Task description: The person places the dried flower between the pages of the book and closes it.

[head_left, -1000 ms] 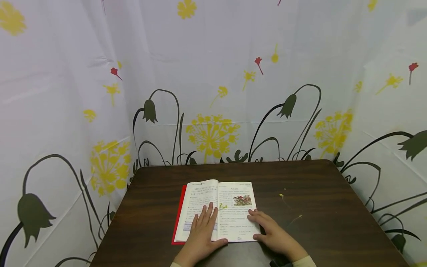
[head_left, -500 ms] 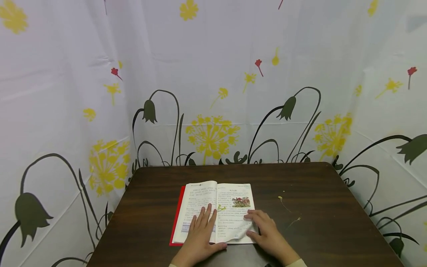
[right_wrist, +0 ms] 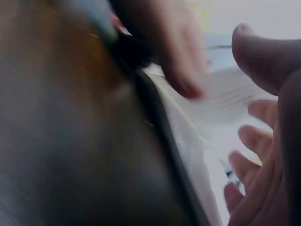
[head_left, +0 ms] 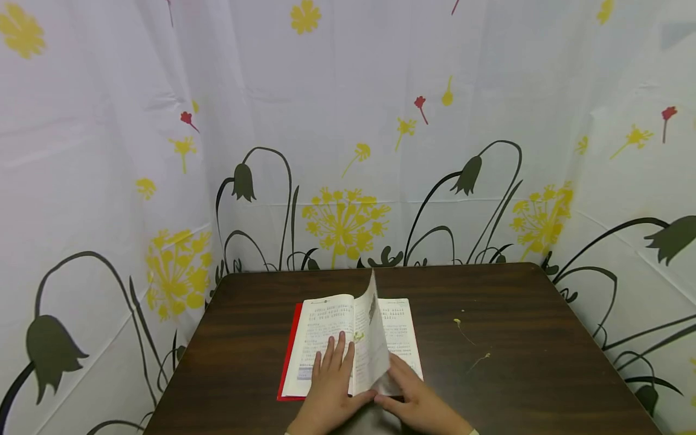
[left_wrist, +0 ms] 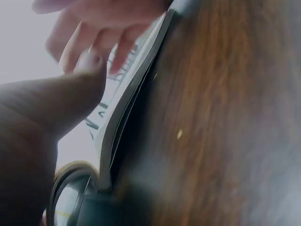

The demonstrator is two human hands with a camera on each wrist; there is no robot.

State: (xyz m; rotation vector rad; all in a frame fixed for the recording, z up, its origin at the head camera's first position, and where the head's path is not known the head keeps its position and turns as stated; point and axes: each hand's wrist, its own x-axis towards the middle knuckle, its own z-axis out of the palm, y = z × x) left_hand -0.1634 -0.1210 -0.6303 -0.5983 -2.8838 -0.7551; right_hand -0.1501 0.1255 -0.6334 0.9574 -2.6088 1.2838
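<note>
While the left hand (head_left: 330, 386) rests on the left page (head_left: 326, 317) of the open book (head_left: 399, 320), fingers straight, the right hand (head_left: 417, 396) has thumb and fingers apart, fingertips at the edge of a raised page (head_left: 372, 347). The book lies on the table (head_left: 505, 314), its lower right part beside the right hand.

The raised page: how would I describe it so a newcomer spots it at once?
On the dark brown table lies an open book with a red edge showing along its left side. Beside the right hand, the raised page curves up from the middle fold. The pages on either side lie low; only this one stands up.
</note>
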